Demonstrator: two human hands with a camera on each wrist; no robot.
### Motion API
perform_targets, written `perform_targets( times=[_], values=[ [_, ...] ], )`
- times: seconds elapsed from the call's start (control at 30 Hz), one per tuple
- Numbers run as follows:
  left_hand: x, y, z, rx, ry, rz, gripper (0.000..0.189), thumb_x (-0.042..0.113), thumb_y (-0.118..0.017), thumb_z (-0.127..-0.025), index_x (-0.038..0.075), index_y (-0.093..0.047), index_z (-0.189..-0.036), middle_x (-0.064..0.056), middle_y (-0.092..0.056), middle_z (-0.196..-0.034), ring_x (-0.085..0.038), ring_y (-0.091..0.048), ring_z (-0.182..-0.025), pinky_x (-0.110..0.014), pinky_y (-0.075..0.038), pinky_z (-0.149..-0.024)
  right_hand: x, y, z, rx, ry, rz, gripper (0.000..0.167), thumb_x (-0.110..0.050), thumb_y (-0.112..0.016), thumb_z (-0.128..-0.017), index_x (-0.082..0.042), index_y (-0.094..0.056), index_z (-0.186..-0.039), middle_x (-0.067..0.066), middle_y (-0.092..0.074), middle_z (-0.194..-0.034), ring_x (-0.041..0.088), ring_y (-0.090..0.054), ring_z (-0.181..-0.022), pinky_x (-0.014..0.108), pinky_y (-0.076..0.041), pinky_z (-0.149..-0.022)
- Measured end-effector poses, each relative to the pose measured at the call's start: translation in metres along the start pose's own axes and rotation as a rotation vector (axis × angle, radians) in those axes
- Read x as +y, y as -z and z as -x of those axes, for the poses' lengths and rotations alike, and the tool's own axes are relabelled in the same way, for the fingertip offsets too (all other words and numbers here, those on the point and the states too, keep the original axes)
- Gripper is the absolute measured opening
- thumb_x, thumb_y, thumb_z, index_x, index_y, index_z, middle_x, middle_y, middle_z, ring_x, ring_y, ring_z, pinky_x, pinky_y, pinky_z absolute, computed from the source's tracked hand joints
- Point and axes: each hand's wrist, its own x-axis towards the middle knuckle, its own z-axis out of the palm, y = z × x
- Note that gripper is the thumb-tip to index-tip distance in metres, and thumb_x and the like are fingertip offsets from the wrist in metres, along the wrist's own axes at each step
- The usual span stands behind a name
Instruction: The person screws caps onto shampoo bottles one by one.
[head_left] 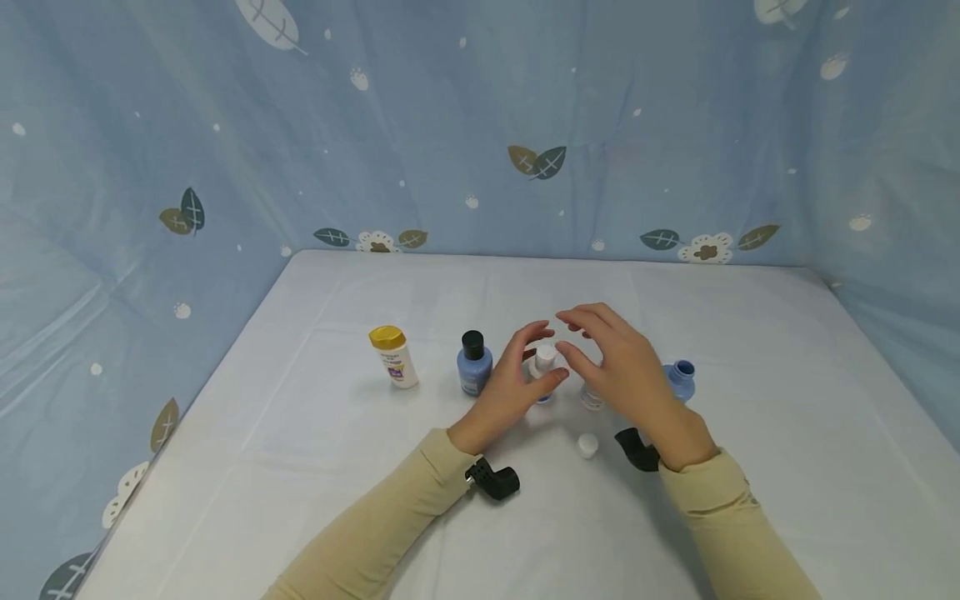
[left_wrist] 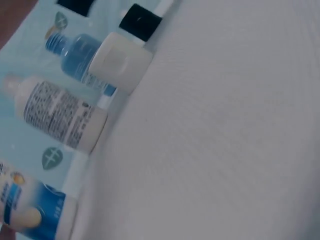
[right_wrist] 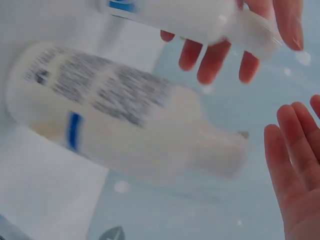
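Note:
My left hand (head_left: pixel 513 371) curves loosely around the upper part of a white bottle (head_left: pixel 545 360) with a white cap, its thumb and fingers spread apart. In the right wrist view, the left fingers (right_wrist: pixel 215 60) reach out behind that bottle (right_wrist: pixel 170 17). My right hand (head_left: pixel 622 362) hovers just to the right, holding nothing, fingers parted from the thumb. Below its palm stands a second white bottle (head_left: pixel 592 398), largely hidden from the head view; its printed label (right_wrist: pixel 120 95) shows up close in the right wrist view.
Left of the hands stand a blue bottle (head_left: pixel 474 367) with a black cap and a white bottle (head_left: pixel 393 358) with a yellow cap. A blue bottle without cap (head_left: pixel 681 381) is partly behind the right hand. A loose white cap (head_left: pixel 588 446) lies in front.

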Motion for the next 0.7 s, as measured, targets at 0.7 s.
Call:
perform_targets(
  times=[0.7],
  values=[
    [0.06,-0.033,0.012,0.067,-0.363,-0.058,0.042,-0.005,-0.048,-0.084,-0.003,-0.039,-0.126,-0.015,-0.04,-0.129,-0.022,-0.039,-0.12,-0.034,-0.035,-0.096,0.01,0.052,0.044,-0.147,-0.198,-0.017,0.026,-0.029,-0.059,-0.086,-0.019,-0.057,-0.111,-0.01,-0.055,-0.102,0.005,-0.055,-0.083,0.03,-0.049,-0.066]
  ],
)
